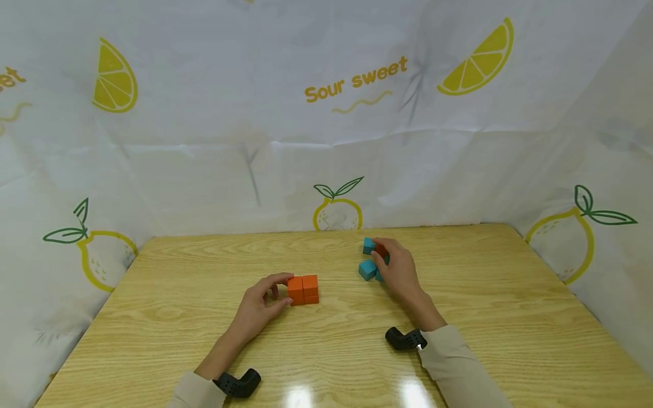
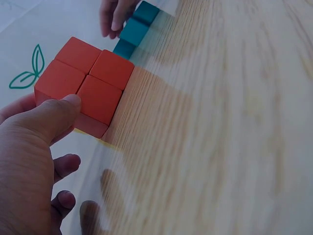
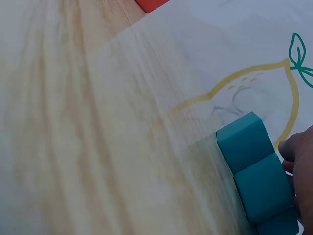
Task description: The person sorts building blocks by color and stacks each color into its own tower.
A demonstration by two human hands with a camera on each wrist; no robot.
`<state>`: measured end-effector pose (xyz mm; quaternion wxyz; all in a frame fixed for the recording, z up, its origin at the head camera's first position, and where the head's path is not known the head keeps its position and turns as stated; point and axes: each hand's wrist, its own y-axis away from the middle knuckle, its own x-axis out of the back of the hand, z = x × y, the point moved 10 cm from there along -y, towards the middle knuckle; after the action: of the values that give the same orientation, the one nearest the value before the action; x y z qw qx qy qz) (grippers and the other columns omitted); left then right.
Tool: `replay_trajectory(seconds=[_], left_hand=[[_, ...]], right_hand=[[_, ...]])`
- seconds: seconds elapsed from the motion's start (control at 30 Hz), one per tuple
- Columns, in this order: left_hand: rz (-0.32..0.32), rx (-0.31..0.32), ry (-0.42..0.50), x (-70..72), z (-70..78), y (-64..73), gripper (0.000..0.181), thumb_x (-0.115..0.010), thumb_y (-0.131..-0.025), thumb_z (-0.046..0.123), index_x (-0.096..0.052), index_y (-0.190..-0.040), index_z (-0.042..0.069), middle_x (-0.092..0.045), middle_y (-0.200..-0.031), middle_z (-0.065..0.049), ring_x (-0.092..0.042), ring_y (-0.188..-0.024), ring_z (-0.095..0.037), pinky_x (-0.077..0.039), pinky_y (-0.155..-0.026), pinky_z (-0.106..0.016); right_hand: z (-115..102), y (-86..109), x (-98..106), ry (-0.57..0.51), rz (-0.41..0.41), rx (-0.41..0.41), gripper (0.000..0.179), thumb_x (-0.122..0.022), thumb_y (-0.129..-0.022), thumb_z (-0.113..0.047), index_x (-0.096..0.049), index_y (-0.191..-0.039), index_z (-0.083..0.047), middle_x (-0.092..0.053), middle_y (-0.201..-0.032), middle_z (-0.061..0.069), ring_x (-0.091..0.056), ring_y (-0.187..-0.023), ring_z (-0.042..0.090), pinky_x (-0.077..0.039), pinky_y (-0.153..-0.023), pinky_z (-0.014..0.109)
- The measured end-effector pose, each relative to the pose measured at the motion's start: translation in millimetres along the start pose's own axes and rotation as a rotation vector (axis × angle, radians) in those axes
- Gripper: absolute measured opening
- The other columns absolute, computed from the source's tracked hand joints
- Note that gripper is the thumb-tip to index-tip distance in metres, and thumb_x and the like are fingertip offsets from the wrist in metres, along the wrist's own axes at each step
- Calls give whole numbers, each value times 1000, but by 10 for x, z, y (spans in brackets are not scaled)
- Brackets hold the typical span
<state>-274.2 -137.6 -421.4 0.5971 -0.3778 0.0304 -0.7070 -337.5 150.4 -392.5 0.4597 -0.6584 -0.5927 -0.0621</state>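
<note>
Several orange cubes point(image 1: 310, 285) form a compact two-by-two block left of the table's middle. My left hand point(image 1: 258, 306) pinches the left side of that block. In the left wrist view the thumb point(image 2: 56, 115) lies across the front of the orange cubes point(image 2: 100, 100), and the other fingers are partly behind them. Farther back on the right, my right hand point(image 1: 400, 272) is among several blue cubes point(image 1: 367, 270), with a red-orange cube point(image 1: 380, 250) between thumb and fingers. The right wrist view shows blue cubes point(image 3: 264, 186) in front of the fingers, which are mostly hidden.
The light wooden table point(image 1: 336, 345) ends at a white cloth backdrop point(image 1: 229, 187) printed with lemons. One blue cube point(image 1: 368, 246) sits just left of the right fingertips. A black wrist camera point(image 1: 405, 339) is worn at the right sleeve, another camera point(image 1: 238, 384) at the left.
</note>
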Motion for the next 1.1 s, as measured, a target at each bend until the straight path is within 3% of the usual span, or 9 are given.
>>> replay_trajectory(seconds=[0.2, 0.6, 0.77, 1.1], left_hand=[[0, -3, 7, -1, -2, -7, 48, -75, -83, 11, -60, -128, 21, -62, -107, 8, -49, -77, -16, -39, -58, -27], [-7, 7, -5, 5, 22, -5, 50, -76, -83, 9, -60, -128, 21, -61, -107, 8, -49, -77, -16, -39, -58, -25], [-8, 12, -8, 6, 31, -9, 49, -76, -83, 10, -60, -128, 21, -61, -107, 9, -49, -77, -16, -40, -59, -26], [-8, 18, -5, 7, 30, -9, 50, -76, -82, 10, -60, -128, 22, -61, -107, 8, -49, -77, -16, -40, -59, -26]], right_hand=[[35, 8, -16, 53, -5, -2, 34, -65, -92, -9, -59, -123, 2, -60, -114, 18, -60, -95, 32, -48, -80, 46], [6, -3, 113, 131, 100, 65, 26, -73, -85, -4, -68, -109, 1, -66, -94, 14, -63, -78, 27, -51, -64, 40], [47, -11, 187, 128, 151, 87, 27, -79, -77, -2, -70, -103, 2, -66, -94, 17, -62, -82, 31, -51, -69, 43], [196, -16, 195, 140, 118, -57, 31, -79, -78, -7, -69, -105, 2, -64, -98, 19, -59, -87, 34, -49, -72, 44]])
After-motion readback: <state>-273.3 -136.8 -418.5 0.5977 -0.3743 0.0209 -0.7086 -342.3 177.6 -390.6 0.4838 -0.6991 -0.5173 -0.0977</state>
